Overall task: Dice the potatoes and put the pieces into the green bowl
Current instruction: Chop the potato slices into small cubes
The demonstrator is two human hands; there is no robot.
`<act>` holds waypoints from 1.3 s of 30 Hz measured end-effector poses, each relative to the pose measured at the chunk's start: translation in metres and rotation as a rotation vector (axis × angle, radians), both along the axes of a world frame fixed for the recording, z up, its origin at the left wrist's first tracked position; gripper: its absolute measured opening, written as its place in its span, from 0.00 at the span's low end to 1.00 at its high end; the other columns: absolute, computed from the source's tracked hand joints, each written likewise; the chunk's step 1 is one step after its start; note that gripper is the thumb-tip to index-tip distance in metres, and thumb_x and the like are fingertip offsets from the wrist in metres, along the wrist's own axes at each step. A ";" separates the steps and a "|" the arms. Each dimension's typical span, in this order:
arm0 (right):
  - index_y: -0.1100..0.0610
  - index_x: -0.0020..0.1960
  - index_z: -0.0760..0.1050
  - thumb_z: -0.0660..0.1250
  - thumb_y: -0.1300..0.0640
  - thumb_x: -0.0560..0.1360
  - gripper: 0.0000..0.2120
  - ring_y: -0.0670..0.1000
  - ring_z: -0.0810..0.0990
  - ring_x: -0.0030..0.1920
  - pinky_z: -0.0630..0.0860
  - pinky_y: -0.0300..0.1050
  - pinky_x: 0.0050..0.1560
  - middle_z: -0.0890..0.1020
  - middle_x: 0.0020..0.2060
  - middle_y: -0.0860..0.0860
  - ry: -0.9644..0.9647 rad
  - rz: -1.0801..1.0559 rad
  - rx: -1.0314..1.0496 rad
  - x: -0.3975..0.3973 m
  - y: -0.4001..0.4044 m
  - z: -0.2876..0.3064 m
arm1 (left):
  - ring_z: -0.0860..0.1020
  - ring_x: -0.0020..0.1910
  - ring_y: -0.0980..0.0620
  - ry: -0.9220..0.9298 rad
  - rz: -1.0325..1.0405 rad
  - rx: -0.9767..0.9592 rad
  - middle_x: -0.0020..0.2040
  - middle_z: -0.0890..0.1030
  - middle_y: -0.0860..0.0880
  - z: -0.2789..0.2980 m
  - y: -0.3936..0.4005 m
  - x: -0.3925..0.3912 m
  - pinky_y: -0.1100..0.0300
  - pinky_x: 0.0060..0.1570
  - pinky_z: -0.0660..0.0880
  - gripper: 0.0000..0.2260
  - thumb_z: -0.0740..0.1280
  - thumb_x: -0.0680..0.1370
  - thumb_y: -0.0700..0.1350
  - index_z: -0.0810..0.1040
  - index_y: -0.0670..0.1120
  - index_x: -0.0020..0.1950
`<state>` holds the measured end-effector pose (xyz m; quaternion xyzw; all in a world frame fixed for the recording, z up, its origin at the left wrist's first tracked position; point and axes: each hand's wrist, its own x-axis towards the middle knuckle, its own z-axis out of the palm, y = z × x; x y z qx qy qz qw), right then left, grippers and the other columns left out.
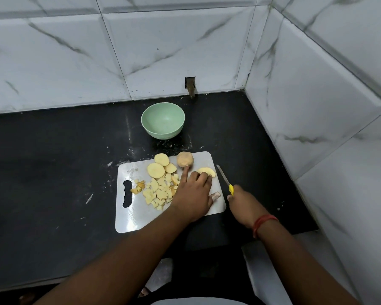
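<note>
Fingers (pixel 201 180) of the left hand (pixel 193 195) lay curled on a pale potato wedge (pixel 207 172), forefinger stretched out to touch the unpeeled potato piece (pixel 185 159); whether the wedge was pinched or only pressed, cannot tell. Left on the white cutting board (pixel 132 219): diced pieces (pixel 157 191), with round slices (pixel 156 170) just beyond. Green bowl (pixel 162 123) stood empty, far of the board on the black counter (pixel 53 172). Right: the right hand (pixel 242 202) was closed round a yellow-handled knife (pixel 226 181), blade pointing far-left beside the board's edge.
</note>
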<state>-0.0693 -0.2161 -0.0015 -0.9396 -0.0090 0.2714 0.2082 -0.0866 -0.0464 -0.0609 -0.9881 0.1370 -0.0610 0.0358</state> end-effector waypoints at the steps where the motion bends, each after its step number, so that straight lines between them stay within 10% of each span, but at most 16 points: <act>1: 0.61 0.63 0.67 0.55 0.55 0.83 0.13 0.58 0.78 0.53 0.69 0.44 0.46 0.78 0.55 0.60 0.009 0.012 -0.011 -0.003 0.000 -0.002 | 0.75 0.59 0.43 -0.002 -0.006 -0.007 0.60 0.78 0.47 0.000 0.000 -0.001 0.37 0.77 0.54 0.30 0.49 0.82 0.62 0.75 0.44 0.71; 39: 0.63 0.63 0.64 0.54 0.64 0.78 0.14 0.59 0.79 0.53 0.71 0.45 0.46 0.78 0.55 0.61 0.050 0.086 -0.090 -0.037 0.022 -0.018 | 0.71 0.68 0.48 -0.023 -0.065 -0.166 0.69 0.75 0.46 -0.018 0.019 -0.027 0.50 0.79 0.56 0.27 0.54 0.84 0.58 0.73 0.41 0.74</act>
